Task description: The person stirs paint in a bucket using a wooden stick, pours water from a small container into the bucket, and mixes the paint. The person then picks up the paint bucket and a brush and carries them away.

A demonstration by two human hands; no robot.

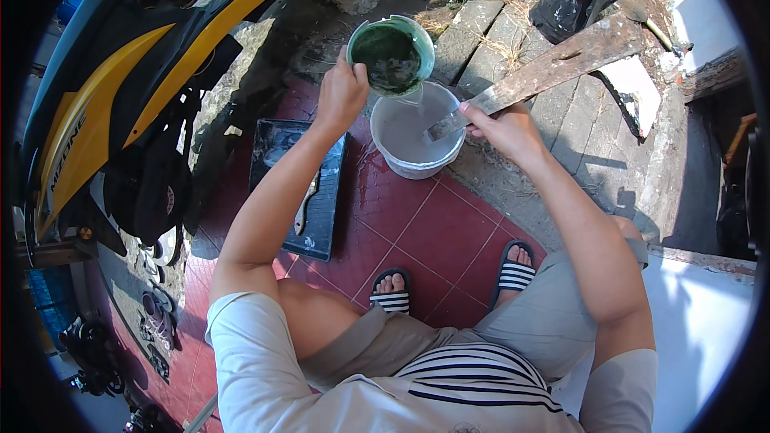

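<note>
Plainly, there are two vessels at the centre: one green pail (426, 44) and one white bucket (411, 167). One wooden plank (561, 66), one black tray (319, 234) and one brush (301, 212) lying in that tray make up the rest of the nearby gear. Two striped sandals (391, 301) are on the person's feet, one black plastic bag (568, 10) lies at the upper right, and one yellow-and-black motorcycle (108, 144) stands at the left.

The left arm reaches forward and slightly inward, its elbow bent out to the side. The left hand (343, 90) grips the green pail at its left edge, fingers closed on it, though some of them are hidden. The pail is tilted toward the person, its mouth facing up and back, and its lower lip is above the far side of the white bucket, with a thin streak of liquid below the lip.

The right arm comes up from the right with the forearm angled inward. The right hand (507, 135) clasps the plank near its lower end, thumb on top; the other fingers are partly out of sight. That end slants down into the white bucket, which stands upright on the red tiled floor (449, 228), just right of the tray.
</note>
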